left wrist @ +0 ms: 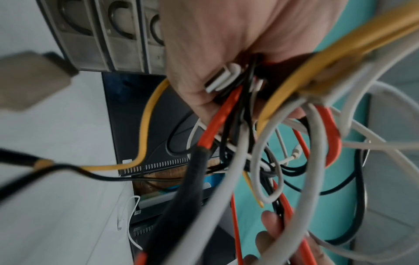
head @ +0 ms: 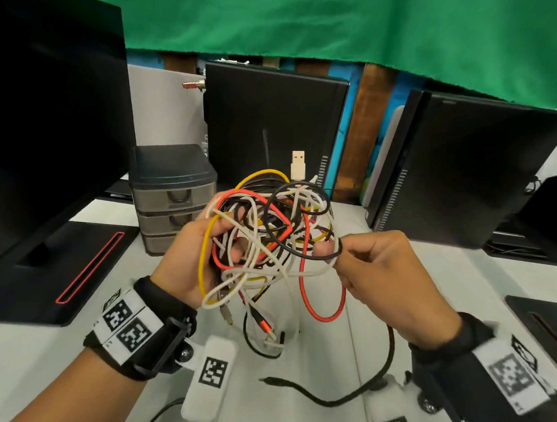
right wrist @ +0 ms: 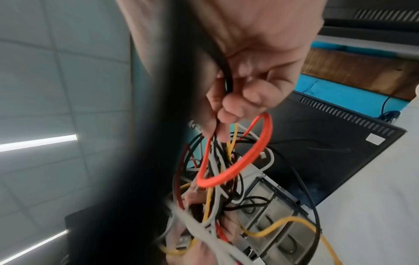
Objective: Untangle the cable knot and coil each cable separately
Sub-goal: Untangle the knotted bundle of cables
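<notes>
left hand: I grip the cable knot
right hand: I pinch a black cable loop
risk: my hard pull likely cinches knot

Grey three-drawer organiser on white table, black computer towers behind, green cloth above
</notes>
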The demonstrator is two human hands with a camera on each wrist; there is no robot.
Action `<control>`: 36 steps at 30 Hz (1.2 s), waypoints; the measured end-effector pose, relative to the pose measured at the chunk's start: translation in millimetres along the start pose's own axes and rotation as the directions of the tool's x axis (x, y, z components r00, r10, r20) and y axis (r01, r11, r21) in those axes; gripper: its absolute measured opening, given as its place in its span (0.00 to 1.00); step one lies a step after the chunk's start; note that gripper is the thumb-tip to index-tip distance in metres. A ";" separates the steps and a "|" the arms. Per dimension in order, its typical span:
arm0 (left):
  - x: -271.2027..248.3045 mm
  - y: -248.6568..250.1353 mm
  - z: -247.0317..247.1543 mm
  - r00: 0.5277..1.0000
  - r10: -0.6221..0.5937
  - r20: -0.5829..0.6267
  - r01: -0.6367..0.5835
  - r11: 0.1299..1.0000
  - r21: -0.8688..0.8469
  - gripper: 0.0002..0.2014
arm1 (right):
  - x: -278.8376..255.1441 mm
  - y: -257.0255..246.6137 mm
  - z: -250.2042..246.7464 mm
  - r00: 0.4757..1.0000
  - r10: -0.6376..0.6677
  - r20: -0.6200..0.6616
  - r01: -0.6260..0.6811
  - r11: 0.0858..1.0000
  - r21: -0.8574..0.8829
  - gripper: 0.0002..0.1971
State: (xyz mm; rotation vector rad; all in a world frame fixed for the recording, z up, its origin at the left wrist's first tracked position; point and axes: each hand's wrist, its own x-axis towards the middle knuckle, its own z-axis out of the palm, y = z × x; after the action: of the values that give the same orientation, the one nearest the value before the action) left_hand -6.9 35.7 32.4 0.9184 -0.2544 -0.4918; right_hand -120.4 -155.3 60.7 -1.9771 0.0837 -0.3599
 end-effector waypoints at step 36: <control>-1.5 -0.6 3.2 0.980 -0.166 0.111 0.178 0.977 -0.116 0.14 | 35.6 -5.8 8.8 0.955 0.012 0.298 0.134 0.876 -0.463 0.09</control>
State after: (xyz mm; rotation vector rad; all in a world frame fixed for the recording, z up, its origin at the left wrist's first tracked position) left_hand -9.7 34.0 33.8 0.7979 -0.2335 -0.7079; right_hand -84.6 -153.0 70.2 -2.5126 -0.0910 -0.0813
